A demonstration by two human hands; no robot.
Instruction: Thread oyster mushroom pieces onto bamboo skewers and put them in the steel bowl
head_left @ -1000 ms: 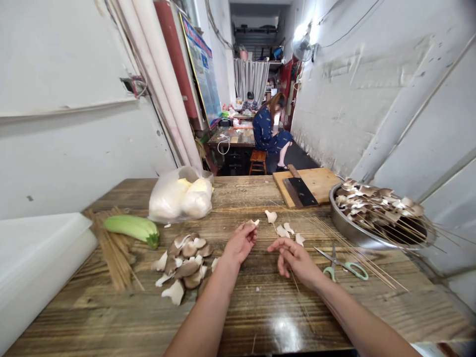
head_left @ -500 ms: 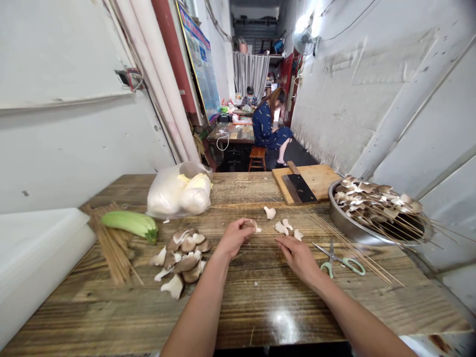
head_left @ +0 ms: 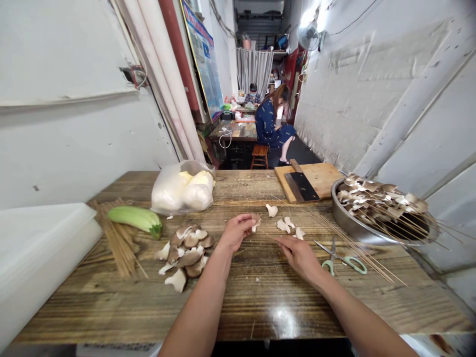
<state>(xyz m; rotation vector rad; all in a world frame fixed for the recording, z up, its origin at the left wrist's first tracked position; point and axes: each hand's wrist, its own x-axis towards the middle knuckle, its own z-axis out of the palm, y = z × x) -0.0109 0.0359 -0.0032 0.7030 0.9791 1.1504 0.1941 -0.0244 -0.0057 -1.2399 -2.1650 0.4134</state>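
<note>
Between the fingertips of my left hand (head_left: pixel 238 231) is a small oyster mushroom piece (head_left: pixel 255 222), mostly covered by the fingers. My right hand (head_left: pixel 299 255) pinches a thin wooden skewer (head_left: pixel 268 235), whose far end points at the mushroom piece; whether its tip is in the piece I cannot tell. Several loose mushroom pieces (head_left: pixel 283 226) lie just beyond my right hand. To the left of my left forearm sits a pile of oyster mushrooms (head_left: pixel 189 254). Green-handled scissors (head_left: pixel 334 259) lie open to the right of my right hand.
A steel bowl (head_left: pixel 344 220) of skewered mushrooms stands at right, beside loose skewers (head_left: pixel 357 250). A cleaver (head_left: pixel 305 187) rests on a cutting board (head_left: pixel 323 178). At left are a plastic bag (head_left: pixel 167 191), a green squash (head_left: pixel 132 219) and a skewer bundle (head_left: pixel 117 248). A person (head_left: pixel 267 121) sits beyond.
My right hand has closed from loosely curled fingers to a pinch on the skewer, which now points left. My left hand has turned the mushroom piece towards it.
</note>
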